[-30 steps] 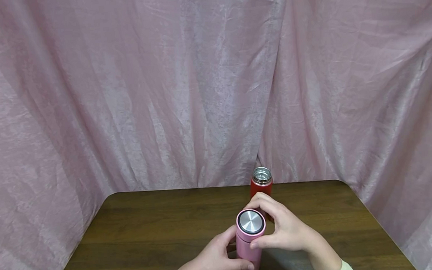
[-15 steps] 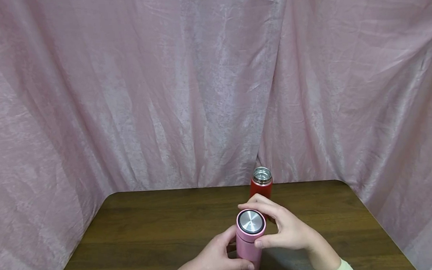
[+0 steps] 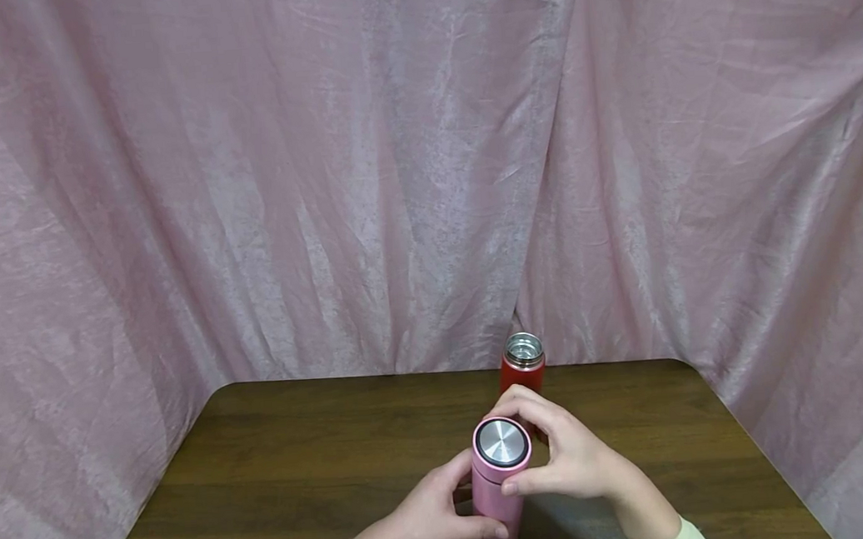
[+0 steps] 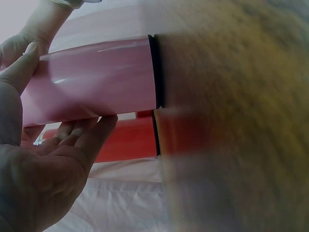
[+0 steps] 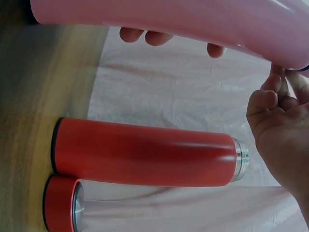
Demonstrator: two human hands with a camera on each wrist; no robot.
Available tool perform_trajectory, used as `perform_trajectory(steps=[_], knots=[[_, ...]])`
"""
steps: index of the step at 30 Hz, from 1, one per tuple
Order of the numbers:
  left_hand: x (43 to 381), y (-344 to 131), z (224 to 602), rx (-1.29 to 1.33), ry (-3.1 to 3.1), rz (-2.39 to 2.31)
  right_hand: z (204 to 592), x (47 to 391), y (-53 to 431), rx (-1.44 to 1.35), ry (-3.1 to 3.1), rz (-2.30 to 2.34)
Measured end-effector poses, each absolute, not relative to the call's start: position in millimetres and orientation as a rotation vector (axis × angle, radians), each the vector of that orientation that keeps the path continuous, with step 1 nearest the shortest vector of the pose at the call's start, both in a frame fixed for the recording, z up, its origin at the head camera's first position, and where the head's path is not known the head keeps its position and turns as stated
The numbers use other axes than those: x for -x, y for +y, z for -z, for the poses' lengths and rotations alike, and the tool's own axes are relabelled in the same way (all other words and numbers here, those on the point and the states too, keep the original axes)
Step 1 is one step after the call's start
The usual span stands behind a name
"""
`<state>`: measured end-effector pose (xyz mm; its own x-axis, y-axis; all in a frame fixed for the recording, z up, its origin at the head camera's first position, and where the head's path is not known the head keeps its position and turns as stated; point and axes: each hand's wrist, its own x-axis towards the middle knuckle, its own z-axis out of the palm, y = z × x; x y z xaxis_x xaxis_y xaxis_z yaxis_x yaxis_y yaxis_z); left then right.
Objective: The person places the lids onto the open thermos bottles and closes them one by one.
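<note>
A pink thermos flask (image 3: 496,503) stands upright near the front of the table, its lid (image 3: 502,442) on top with a round silver disc. My left hand (image 3: 434,516) grips the flask's body low down, thumb at the front and fingers round the left and far side. Up at the lid, my right hand (image 3: 576,456) holds it with the thumb on the near side and the fingers curving round behind. In the left wrist view, the flask's black base (image 4: 157,71) meets the tabletop. The right fingertips are partly hidden behind the lid.
Behind the right hand stands an uncapped red thermos flask (image 3: 520,378) with a bare steel neck. Its red lid (image 5: 60,203) sits beside it on the table, seen in the right wrist view. Pink curtains (image 3: 395,180) hang around the brown wooden table (image 3: 301,446).
The right hand's fingers and thumb have shifted a little around the lid, away and then back. Both flasks and the left hand have kept their places.
</note>
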<state>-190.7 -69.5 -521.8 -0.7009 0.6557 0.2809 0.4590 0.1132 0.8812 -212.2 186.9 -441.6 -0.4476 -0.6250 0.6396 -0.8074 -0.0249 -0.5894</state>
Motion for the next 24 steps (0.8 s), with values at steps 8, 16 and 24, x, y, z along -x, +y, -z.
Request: perform_trajectory(steps=[8, 16, 24], knots=[[189.6, -69.2, 522.1, -1.108, 2.204, -1.634, 441.0, 210.3, 186.6, -1.506, -2.075, -1.435], [190.2, -69.8, 522.9, -1.117, 2.216, -1.623, 442.3, 211.9, 191.1, -1.602, -2.080, -1.365], [190.6, -69.8, 523.1, -1.125, 2.216, -1.625, 441.4, 211.8, 188.8, -1.595, -2.050, -1.444]])
